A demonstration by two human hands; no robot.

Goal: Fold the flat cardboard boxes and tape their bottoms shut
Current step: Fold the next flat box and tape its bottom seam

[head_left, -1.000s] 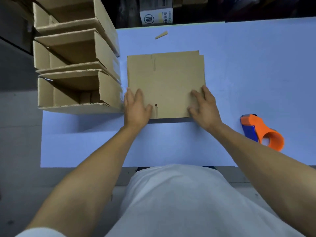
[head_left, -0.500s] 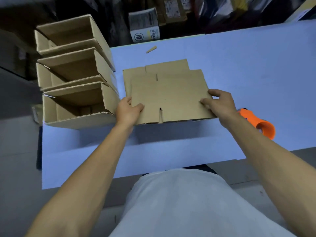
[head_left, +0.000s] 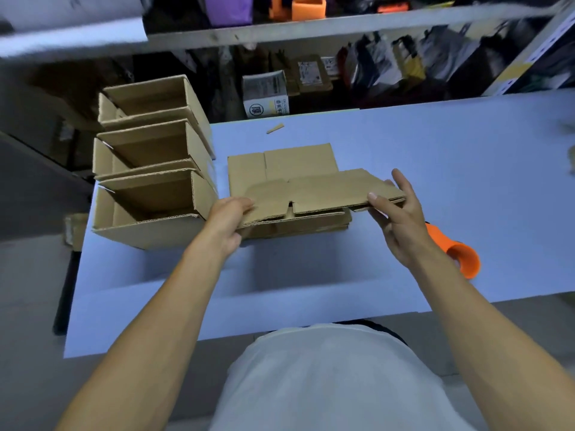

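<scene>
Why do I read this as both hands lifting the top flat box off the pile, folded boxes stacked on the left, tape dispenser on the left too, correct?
Not quite: the orange tape dispenser lies on the right, behind the right hand, as the head view shows. The rest holds: the left hand and right hand lift the top flat box off the pile, folded boxes stacked on the left.

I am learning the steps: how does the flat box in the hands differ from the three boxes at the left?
The flat box is collapsed and held off the stack by the left hand and right hand; the folded boxes stand opened up, on their sides, untouched. All are plain brown corrugated cardboard.
</scene>
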